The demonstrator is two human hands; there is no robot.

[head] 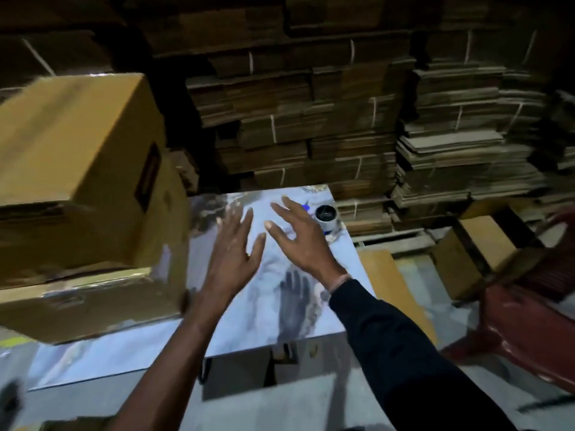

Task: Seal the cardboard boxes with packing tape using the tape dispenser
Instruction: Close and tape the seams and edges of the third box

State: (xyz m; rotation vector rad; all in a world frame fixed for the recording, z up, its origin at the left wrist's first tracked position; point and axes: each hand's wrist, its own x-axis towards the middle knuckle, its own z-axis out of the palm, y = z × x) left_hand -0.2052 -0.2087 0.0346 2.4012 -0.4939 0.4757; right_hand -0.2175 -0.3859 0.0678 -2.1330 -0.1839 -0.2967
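Note:
A closed cardboard box [74,150] sits tilted on top of another box [93,303] at the left, both blurred by motion. My left hand [235,247] and my right hand [298,234] hover with fingers spread above a shiny metal table [236,331], holding nothing. A tape roll on a blue dispenser [326,217] stands at the table's far right corner, just beyond my right hand's fingers. The lower box shows a glossy strip of tape along its top edge.
Tall stacks of flattened cardboard [326,126] fill the back wall. Open boxes [476,253] lie on the floor at the right beside a red plastic chair [529,331]. A flat cardboard sheet [392,281] leans by the table's right side.

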